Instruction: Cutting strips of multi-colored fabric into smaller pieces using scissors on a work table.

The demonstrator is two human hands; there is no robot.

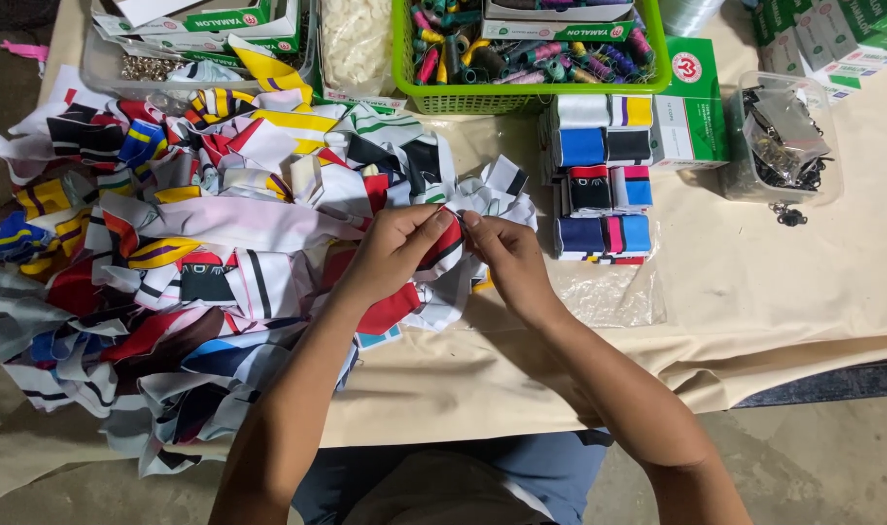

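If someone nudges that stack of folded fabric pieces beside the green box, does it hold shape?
Probably not: the stack of folded fabric pieces looks soft and unbound, so rows would likely slide apart. It seems light. The clear plastic sheet beneath may be slippery.

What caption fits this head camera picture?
Two hands, left hand and right hand, pinch a striped cloth piece beside a colourful scrap pile.

Bare cloth (774, 292) rightward (open passage), fabric scrap heap (171, 253) leftward, folded stacks (604, 180) and green basket (531, 97) ahead.

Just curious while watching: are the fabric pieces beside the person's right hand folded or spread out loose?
Folded. The folded pieces sit stacked in tidy rows, unlike the loose heap on the cloth-covered table.
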